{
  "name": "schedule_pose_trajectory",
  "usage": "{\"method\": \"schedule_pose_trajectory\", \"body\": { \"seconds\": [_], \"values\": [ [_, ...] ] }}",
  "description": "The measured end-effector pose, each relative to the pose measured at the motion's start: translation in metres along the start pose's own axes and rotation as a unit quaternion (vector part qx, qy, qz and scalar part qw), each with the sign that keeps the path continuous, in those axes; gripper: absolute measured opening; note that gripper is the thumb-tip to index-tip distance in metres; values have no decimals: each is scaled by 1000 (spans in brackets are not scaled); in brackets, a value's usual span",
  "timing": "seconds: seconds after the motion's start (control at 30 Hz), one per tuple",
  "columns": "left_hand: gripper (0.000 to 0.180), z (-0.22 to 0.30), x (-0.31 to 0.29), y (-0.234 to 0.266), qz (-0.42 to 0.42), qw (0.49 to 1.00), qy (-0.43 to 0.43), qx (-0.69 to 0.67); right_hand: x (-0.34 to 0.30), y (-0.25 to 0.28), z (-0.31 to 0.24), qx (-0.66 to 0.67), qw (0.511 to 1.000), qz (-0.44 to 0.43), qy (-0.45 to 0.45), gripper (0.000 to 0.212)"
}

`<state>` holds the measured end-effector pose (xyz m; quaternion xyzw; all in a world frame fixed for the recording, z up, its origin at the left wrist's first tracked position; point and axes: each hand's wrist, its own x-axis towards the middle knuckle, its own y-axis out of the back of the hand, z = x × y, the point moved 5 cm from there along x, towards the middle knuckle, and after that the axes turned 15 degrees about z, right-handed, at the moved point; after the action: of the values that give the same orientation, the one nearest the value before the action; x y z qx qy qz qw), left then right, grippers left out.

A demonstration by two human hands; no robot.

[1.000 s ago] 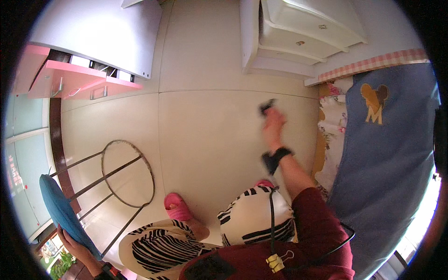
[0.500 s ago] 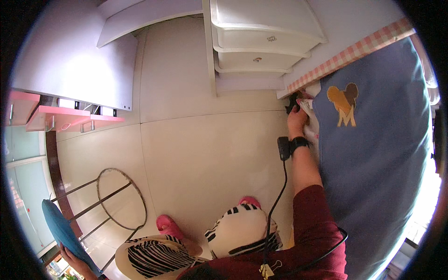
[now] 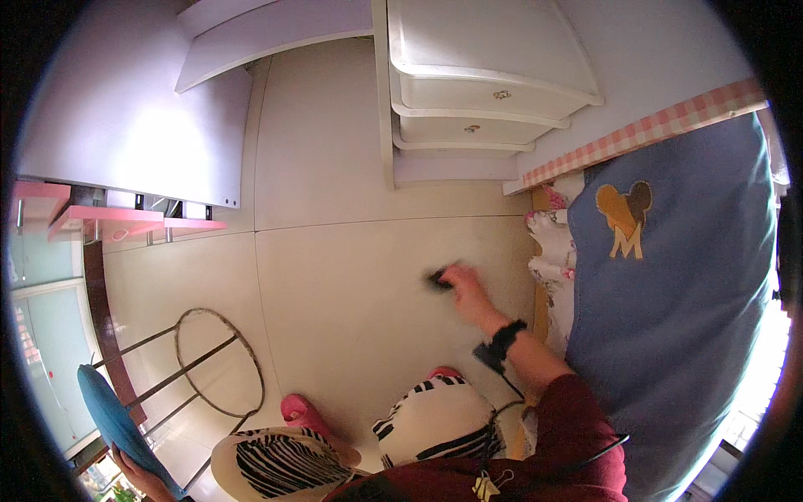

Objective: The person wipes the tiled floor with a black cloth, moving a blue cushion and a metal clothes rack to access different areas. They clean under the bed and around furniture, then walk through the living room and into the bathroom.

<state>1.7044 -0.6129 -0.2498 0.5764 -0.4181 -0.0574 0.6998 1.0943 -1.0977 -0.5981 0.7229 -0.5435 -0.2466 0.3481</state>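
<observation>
My right hand (image 3: 467, 294) is closed on a small black thing (image 3: 437, 279), held above the tiled floor in front of my knees. Motion blur hides what kind of thing it is. A black band with a cabled box is strapped round that wrist. At the lower left, a metal-legged stool (image 3: 109, 418) with a blue seat lies tipped on its side, its ring-shaped base turned toward the room. My left hand (image 3: 134, 475) grips the edge of the blue seat, with part of the hand cut off by the picture's rim.
On the right is a bed with a blue cover (image 3: 669, 318) and a white frilled cloth (image 3: 552, 259) hanging below. White drawers (image 3: 477, 100) stand ahead. A pale cabinet panel (image 3: 134, 125) and pink drawers (image 3: 104, 222) are at the left. Pink slippers (image 3: 305, 412) are on my feet.
My right hand has come away from the bed's far corner, back and left over the floor, carrying the black thing. The left hand stays on the stool. The view has shifted slightly.
</observation>
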Motion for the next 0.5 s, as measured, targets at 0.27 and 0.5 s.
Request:
{"method": "schedule_pose_trajectory", "body": {
  "seconds": [0.27, 0.5],
  "values": [
    [45, 9, -4, 1, 21, 975, 162, -152, 92, 17, 79, -165, 920, 354, -19, 40],
    [47, 43, -7, 12, 36, 995, 81, -46, 101, -27, 29, 46, 960, 276, 4, 23]
  ]
}}
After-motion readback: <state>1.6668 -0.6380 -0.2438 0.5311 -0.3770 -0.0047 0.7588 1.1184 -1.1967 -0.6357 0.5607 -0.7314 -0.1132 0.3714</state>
